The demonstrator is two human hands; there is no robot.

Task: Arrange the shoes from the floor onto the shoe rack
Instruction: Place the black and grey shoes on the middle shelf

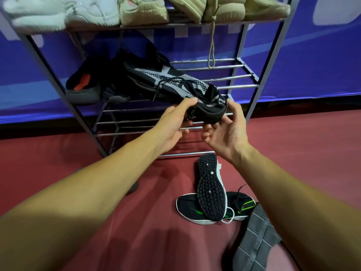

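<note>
Holding black-grey shoe (175, 85) by heel, toe over shoe rack (234, 77) middle shelf; my left hand (173, 124) pinches side, right hand (228, 132) cups heel underneath, steadying for level set-down beside dark shoes (84, 87).

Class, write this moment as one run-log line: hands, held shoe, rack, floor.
left hand: grips black-grey shoe | right hand: holds its heel | shoe: toe over middle shelf | floor: two black-green shoes, one grey-soled shoe

Head-worn view, downward, near shoe rack (230, 77)
</note>
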